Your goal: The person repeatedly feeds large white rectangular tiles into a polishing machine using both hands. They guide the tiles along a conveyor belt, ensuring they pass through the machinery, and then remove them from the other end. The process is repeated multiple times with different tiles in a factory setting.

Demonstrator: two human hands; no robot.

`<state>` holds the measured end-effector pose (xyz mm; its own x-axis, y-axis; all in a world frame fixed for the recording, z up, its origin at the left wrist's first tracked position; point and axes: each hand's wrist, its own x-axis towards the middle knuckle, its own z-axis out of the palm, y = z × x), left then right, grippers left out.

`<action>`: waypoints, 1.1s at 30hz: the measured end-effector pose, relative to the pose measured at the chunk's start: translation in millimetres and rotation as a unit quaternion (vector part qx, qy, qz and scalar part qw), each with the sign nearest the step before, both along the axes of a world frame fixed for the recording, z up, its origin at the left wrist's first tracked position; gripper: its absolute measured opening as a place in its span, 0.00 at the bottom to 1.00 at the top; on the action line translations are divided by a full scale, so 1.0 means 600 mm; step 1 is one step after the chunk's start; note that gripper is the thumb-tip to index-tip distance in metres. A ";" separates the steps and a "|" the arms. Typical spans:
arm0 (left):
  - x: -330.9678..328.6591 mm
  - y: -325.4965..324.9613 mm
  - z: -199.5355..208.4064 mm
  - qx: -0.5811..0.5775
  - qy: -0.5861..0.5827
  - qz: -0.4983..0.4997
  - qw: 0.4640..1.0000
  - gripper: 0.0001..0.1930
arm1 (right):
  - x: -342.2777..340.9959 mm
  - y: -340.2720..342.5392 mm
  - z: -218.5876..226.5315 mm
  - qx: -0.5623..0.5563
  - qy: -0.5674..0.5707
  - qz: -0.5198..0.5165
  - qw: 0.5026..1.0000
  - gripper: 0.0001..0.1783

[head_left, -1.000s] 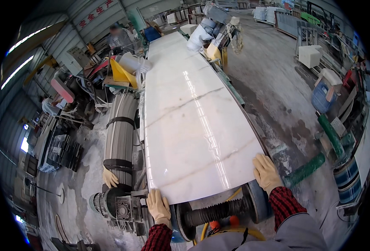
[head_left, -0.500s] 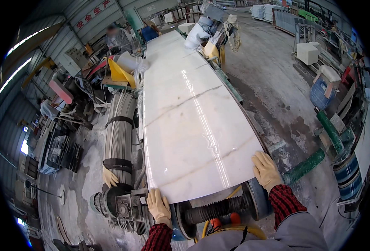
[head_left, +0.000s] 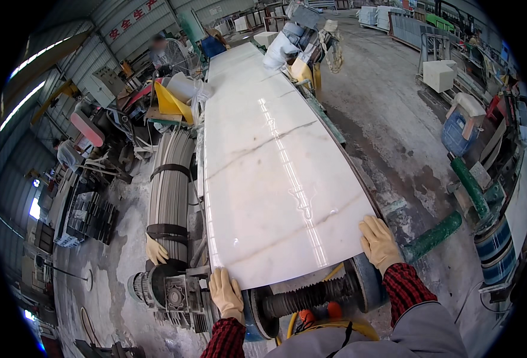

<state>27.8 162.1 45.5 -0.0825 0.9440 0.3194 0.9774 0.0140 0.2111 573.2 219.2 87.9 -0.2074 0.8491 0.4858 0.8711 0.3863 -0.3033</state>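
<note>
A long, polished white stone slab (head_left: 257,173) with brownish veins stretches away from me on a roller conveyor. My left hand (head_left: 226,293), in a cream glove, rests at the slab's near left corner with its fingers stretched forward along the edge. At the near right corner lies my right hand (head_left: 380,243), gloved alike, its fingers extended over the slab's side edge. Neither hand shows a closed grip, though the undersides of the fingers are hidden. Below the slab's near end, a black ribbed bellows (head_left: 308,301) spans between the conveyor's end parts.
A motor with gearbox (head_left: 171,292) sits left of my left hand, and a loose cream glove (head_left: 155,250) hangs by a strapped bundle of strips (head_left: 171,191). A green tube (head_left: 433,237) juts out at right. People (head_left: 163,52) stand farther back.
My hands and the slab keep their places. In the background, the person by the large fan has shifted slightly.
</note>
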 end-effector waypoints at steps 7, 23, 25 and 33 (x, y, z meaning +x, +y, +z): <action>0.000 -0.005 -0.002 0.005 0.003 -0.001 1.000 0.28 | -0.002 -0.005 0.003 0.003 -0.001 -0.005 1.000 0.21; -0.001 -0.015 -0.004 0.029 0.005 -0.014 0.999 0.27 | 0.000 -0.018 0.002 -0.003 -0.004 -0.005 1.000 0.21; 0.000 -0.016 -0.002 0.030 0.008 -0.016 0.999 0.27 | 0.002 -0.021 0.002 -0.017 -0.006 -0.003 1.000 0.22; 0.002 -0.023 0.001 0.038 0.012 -0.020 0.999 0.26 | 0.000 -0.027 -0.001 -0.003 -0.007 -0.008 1.000 0.22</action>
<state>29.1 148.5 46.1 -0.0373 0.9191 0.3923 0.9816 -0.0399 0.1868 573.5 202.8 87.2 -0.1996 0.8558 0.4773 0.8813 0.3697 -0.2942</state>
